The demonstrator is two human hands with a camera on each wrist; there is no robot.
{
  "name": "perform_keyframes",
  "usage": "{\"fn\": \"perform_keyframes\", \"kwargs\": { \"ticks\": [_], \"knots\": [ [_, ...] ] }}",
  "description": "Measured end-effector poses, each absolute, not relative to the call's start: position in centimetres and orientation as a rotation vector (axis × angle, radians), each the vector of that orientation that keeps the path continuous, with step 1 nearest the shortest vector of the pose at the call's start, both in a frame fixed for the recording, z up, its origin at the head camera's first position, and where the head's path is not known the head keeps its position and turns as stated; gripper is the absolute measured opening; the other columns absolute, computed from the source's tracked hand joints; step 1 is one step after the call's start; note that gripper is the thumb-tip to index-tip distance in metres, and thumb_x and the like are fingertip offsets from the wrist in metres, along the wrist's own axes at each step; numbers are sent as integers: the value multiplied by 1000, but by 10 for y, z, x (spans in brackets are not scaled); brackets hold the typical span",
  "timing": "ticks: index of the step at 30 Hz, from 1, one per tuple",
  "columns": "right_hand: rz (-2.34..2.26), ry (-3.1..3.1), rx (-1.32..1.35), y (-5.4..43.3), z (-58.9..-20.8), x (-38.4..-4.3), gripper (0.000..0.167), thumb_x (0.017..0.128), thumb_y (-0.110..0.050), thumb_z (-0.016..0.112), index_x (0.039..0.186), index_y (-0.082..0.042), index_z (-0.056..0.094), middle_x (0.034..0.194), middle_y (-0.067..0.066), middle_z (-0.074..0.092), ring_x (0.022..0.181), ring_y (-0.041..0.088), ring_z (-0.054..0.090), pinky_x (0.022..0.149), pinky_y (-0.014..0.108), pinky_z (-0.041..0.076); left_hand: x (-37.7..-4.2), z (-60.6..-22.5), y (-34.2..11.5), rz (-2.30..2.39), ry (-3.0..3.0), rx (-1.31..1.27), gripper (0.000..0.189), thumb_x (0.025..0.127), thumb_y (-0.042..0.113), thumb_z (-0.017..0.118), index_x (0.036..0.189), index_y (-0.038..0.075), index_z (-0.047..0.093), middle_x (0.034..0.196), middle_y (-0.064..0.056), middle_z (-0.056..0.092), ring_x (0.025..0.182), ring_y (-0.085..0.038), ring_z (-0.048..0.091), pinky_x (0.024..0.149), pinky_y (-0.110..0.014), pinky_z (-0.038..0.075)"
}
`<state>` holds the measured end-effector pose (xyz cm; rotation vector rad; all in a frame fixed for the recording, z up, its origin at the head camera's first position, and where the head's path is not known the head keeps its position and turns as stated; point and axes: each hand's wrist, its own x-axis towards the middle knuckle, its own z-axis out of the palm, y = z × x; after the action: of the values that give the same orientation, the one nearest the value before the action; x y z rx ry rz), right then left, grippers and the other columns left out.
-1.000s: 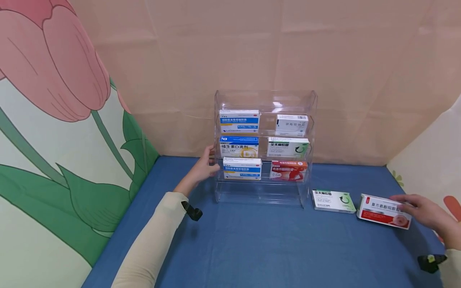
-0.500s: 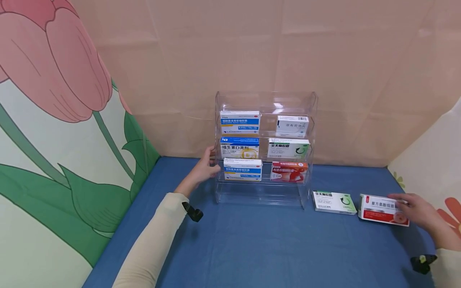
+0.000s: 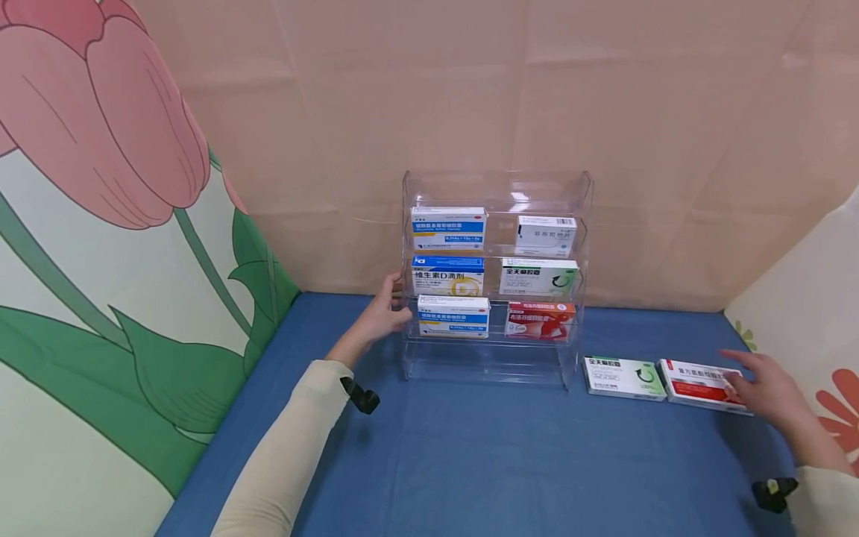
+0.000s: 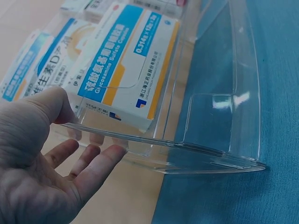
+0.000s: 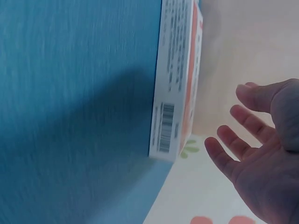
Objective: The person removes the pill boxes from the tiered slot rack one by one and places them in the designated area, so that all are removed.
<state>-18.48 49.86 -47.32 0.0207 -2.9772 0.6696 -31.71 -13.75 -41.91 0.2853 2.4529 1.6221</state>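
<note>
A clear plastic tiered display rack (image 3: 483, 362) stands at the back of the blue table. My left hand (image 3: 377, 317) grips its left side panel, thumb on one side and fingertips behind, as the left wrist view shows. Nearest that thumb is a blue-and-white medicine box (image 4: 126, 60) on the low tier. At the right, a red-and-white medicine box (image 3: 701, 386) lies flat on the cloth. Just over its right end hovers my right hand (image 3: 772, 391), fingers spread and holding nothing; the right wrist view shows a gap between the hand (image 5: 261, 154) and the box (image 5: 175, 84).
A green-and-white box (image 3: 624, 378) lies flat between the rack and the red-and-white box. More medicine boxes sit in two columns on the tiers, among them a red one (image 3: 539, 321) and a yellow-and-blue one (image 3: 447, 277). A beige backdrop (image 3: 335, 149) hangs behind.
The red-and-white box, earlier tilted up in my right hand, has shifted left and now lies flat beside the green-and-white box. My right hand has let go and lifted slightly. My left hand stays put.
</note>
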Motion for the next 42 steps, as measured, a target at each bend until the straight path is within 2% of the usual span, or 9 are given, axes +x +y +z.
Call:
{"fn": "perform_keyframes", "kwargs": {
  "ticks": [5, 13, 22, 28, 35, 42],
  "knots": [
    [659, -2952, 79, 480, -467, -188, 48, 97, -9, 64, 137, 11, 47, 129, 45, 41, 110, 61, 41, 77, 73, 45, -316, -419, -137, 1619, 2463, 274, 86, 91, 7, 59, 159, 29, 12, 159, -11, 26, 137, -36, 40, 97, -58, 52],
    [736, -2960, 108, 447, -453, -195, 54, 102, -22, 59, 144, 8, 43, 136, 43, 39, 117, 60, 42, 83, 74, 45, -315, -419, -136, 1620, 2480, 276, 83, 92, 8, 58, 160, 25, 13, 158, -12, 27, 136, -37, 41, 95, -58, 53],
    [794, -2913, 209, 406, -437, -200, 60, 102, -21, 60, 148, 10, 36, 138, 42, 39, 117, 61, 47, 88, 73, 45, -314, -418, -137, 1619, 2480, 303, 80, 94, 10, 55, 160, 26, 13, 158, -14, 27, 133, -37, 43, 93, -55, 55],
    [824, -2860, 296, 379, -429, -202, 60, 101, -16, 62, 149, 8, 37, 141, 40, 41, 122, 57, 45, 90, 72, 45, -313, -418, -136, 1607, 2485, 297, 78, 95, 10, 53, 160, 25, 12, 159, -14, 27, 134, -38, 44, 93, -56, 54],
    [880, -2834, 338, 350, -418, -204, 63, 101, -20, 62, 151, 6, 34, 142, 38, 42, 125, 55, 45, 95, 70, 45, -311, -415, -132, 1594, 2504, 274, 76, 97, 10, 52, 160, 26, 12, 159, -14, 26, 135, -39, 44, 91, -56, 55],
    [933, -2763, 381, 322, -407, -208, 63, 99, -20, 66, 150, 3, 39, 143, 34, 44, 126, 53, 47, 94, 69, 46, -311, -415, -131, 1604, 2489, 273, 74, 99, 9, 51, 159, 26, 13, 159, -14, 25, 136, -40, 44, 95, -58, 53]
  ]
}}
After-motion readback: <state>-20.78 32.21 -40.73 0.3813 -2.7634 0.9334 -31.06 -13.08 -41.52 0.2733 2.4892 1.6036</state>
